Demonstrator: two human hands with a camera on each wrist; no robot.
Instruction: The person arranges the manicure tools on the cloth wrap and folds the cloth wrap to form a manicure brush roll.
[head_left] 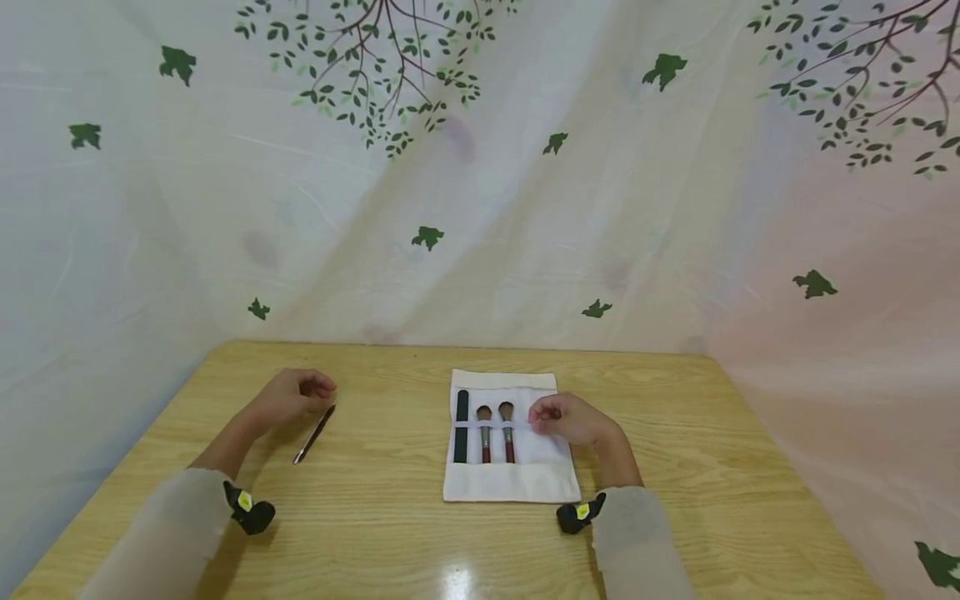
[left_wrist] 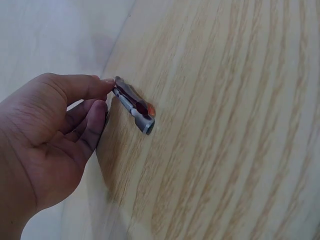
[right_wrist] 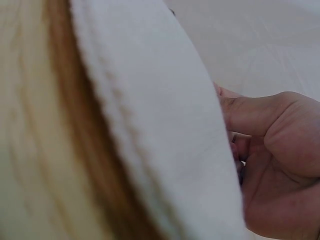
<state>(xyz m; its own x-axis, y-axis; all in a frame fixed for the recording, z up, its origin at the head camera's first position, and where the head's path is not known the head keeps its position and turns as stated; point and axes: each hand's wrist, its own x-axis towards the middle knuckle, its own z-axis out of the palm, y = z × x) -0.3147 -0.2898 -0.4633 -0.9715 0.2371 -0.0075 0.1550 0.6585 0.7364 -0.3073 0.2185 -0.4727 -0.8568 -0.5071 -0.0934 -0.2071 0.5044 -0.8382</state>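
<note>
At the table's left, my left hand (head_left: 291, 397) pinches the upper end of a slim dark-red tool with silver ends (head_left: 314, 434). In the left wrist view, thumb and fingertip meet at the tool's tip (left_wrist: 132, 102), which slants down toward the wood. My right hand (head_left: 572, 418) is over the right side of an open white cloth brush roll (head_left: 510, 483). Its fingertips pinch the white elastic band (head_left: 519, 425) that crosses the roll. Under that band lie two makeup brushes (head_left: 507, 425) and a black flat stick (head_left: 461, 427). The roll's edge (right_wrist: 155, 110) hides those fingertips in the right wrist view.
The wooden table (head_left: 390, 533) ends at the back against a pale curtain (head_left: 495, 275) printed with leaves and branches. Dark wrist cameras (head_left: 255, 515) are strapped over both sleeves. The brush roll lies right of centre.
</note>
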